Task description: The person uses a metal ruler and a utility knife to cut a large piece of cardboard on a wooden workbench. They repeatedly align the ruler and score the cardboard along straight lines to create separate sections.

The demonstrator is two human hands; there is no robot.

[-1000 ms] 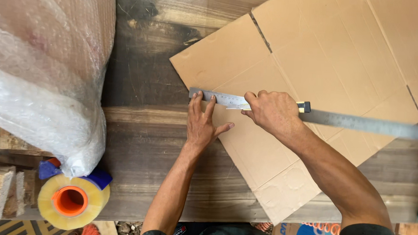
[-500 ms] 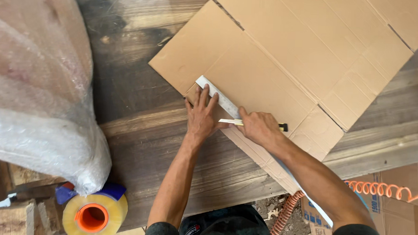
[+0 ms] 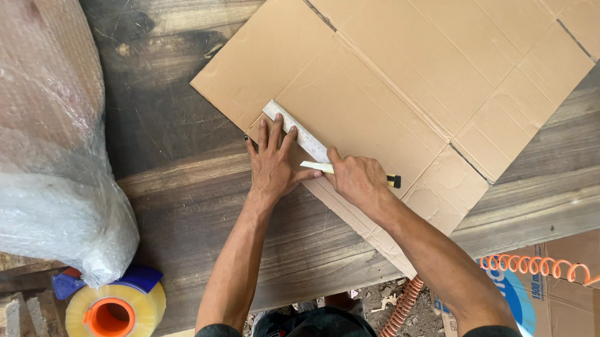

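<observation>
A flattened brown cardboard box (image 3: 411,86) lies on a dark wooden table (image 3: 178,183). A metal ruler (image 3: 295,128) lies at a slant along the cardboard's near edge. My left hand (image 3: 273,164) presses flat on the ruler's upper end with fingers spread. My right hand (image 3: 357,181) grips a yellow-handled utility knife (image 3: 317,166) with a black end; its tip rests against the ruler, just right of my left hand.
A big roll of bubble wrap (image 3: 39,123) fills the left side. A clear tape roll with an orange core (image 3: 111,312) sits at the bottom left. An orange coiled hose (image 3: 538,266) and a cardboard carton (image 3: 564,301) stand below the table's right edge.
The view has shifted, so cardboard and ruler now sit at a steeper slant. My right hand has moved from the ruler's far part to hold the knife beside my left hand.
</observation>
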